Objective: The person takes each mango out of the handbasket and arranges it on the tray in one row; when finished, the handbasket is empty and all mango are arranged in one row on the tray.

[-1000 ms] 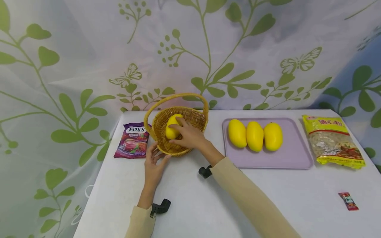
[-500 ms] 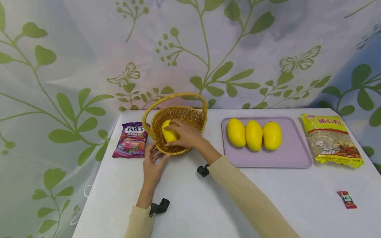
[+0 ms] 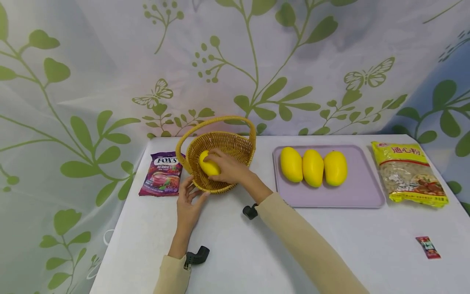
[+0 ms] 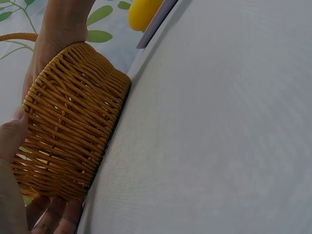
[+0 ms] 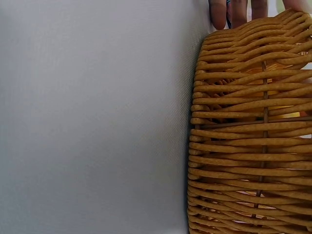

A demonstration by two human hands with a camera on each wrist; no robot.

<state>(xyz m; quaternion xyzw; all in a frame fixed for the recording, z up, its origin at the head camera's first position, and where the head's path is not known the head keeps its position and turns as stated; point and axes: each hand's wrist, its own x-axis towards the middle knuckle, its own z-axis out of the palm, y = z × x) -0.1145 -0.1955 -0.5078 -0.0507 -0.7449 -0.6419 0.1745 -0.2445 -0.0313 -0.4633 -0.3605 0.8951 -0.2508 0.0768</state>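
A yellow wicker basket (image 3: 240, 143) with an arched handle stands at the table's back left. Inside it lies a yellow mango (image 3: 207, 165), partly covered by my right hand (image 3: 231, 168), whose fingers curl over its right side. My left hand (image 3: 188, 209) holds the basket's front left side. In the left wrist view its thumb (image 4: 13, 130) is at the rim and its fingers (image 4: 54, 214) lie against the woven wall low down. The right wrist view shows the basket's wall (image 5: 253, 146) and left-hand fingertips at its top; the right hand's fingers are hidden there.
A lilac tray (image 3: 361, 192) with three mangoes (image 3: 313, 168) is right of the basket. A purple candy bag (image 3: 161, 174) sits left of it. A yellow pasta bag (image 3: 409, 173) lies at the far right, with a small red packet (image 3: 428, 247) nearer the front.
The mango in the basket has shifted slightly left and its tilt has changed, with the right hand moving along on it. The left hand stays at the basket.
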